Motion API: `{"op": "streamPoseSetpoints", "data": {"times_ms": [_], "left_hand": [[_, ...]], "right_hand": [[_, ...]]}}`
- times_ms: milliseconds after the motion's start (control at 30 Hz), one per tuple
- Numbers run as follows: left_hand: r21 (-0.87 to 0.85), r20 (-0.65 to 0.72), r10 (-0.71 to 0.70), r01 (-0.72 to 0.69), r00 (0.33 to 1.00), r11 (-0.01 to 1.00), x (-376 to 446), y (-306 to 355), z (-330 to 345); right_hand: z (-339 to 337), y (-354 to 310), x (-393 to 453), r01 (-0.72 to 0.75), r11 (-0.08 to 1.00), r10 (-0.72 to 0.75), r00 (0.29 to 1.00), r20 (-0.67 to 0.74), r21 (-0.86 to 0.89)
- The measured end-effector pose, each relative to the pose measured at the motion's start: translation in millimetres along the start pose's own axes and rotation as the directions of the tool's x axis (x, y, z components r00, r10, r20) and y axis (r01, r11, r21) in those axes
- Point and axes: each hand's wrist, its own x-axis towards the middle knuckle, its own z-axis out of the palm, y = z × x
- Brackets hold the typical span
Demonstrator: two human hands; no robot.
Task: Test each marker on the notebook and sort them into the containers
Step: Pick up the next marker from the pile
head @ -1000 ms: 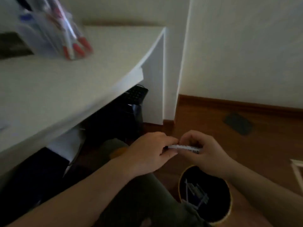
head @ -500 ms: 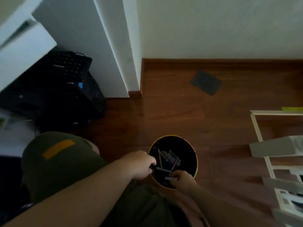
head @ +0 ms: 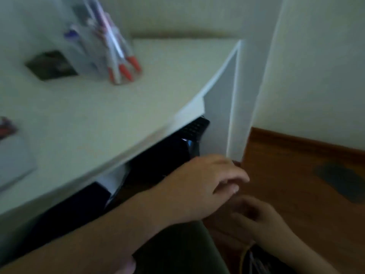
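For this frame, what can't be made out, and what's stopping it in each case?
- Right hand: head view, motion blur; whether its grip holds anything cannot be told.
- Black bin: cut off by the bottom edge; contents unreadable.
- Markers in the clear holder on the desk: blurred; the count is unclear.
- Item at the desk's left edge: cut off and blurred, unidentifiable.

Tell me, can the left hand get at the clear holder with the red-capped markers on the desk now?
Probably yes: the left hand hangs open below the desk edge, and nothing stands between that edge and the clear holder.
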Motion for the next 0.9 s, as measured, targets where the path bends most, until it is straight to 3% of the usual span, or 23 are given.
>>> {"op": "streamPoseSetpoints", "data": {"times_ms": [67,133,300,433,567,700,767,900], "left_hand": [[0.061,-0.240,0.018,-0.004,0.971,0.998,-30,-5,-72],[0.086,-0.412,-0.029,0.071,0.911,0.994,-65,-11,-134],[0.136,-0.595,-0.215,0.360,0.775,0.923,-158,-60,-225],[0.116,-0.645,-0.418,0.624,0.639,0.773,-243,-136,-243],[0.062,-0.733,-0.519,0.802,0.441,0.594,-337,-188,-252],[-0.003,-0.680,-0.701,0.956,0.214,0.295,-409,-208,-273],[0.018,-0.623,-0.763,0.978,0.175,0.210,-425,-217,-274],[0.058,-0.593,-0.780,0.976,0.203,0.209,-424,-237,-262]], "right_hand": [[-10,-92,22,0.219,0.976,-0.219,0.973,-0.079,-0.011],[-4,-183,41,0.433,0.901,-0.433,0.899,-0.066,-0.020],[64,-346,94,0.726,0.688,-0.723,0.687,0.074,-0.021],[154,-412,140,0.752,0.640,-0.694,0.655,0.299,-0.158],[231,-438,183,0.752,0.579,-0.610,0.656,0.445,-0.316],[273,-455,215,0.738,0.554,-0.548,0.672,0.499,-0.386],[289,-450,228,0.725,0.569,-0.530,0.684,0.500,-0.388],[303,-433,239,0.736,0.574,-0.576,0.674,0.462,-0.359]]}}
